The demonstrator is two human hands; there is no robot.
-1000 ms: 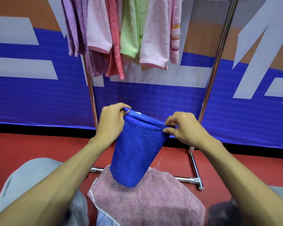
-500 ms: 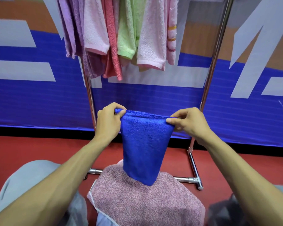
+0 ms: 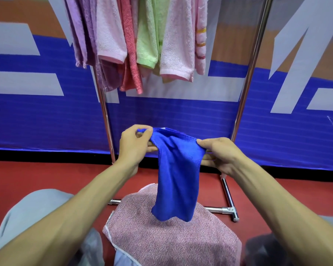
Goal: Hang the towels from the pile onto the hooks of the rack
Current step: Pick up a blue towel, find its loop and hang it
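Red floor (image 3: 37, 179), blue-white-orange banner wall (image 3: 46, 121) behind the rack (image 3: 246, 83). On the rack: at least 6 hung towels (image 3: 148, 35), overlapping, exact no. unclear. 1 blue towel (image 3: 177, 169) hangs in front of the rack. Your left hand (image 3: 135, 144) & right hand (image 3: 219, 154) each pinch its top edge, fingers (image 3: 206, 142) curled. Pile (image 3: 171, 246) sits by the rack's base, 1 speckled pink towel (image 3: 142, 217) on top.

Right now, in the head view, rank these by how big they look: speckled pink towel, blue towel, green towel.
1. speckled pink towel, nearest the camera
2. blue towel
3. green towel, cropped above, so unsure
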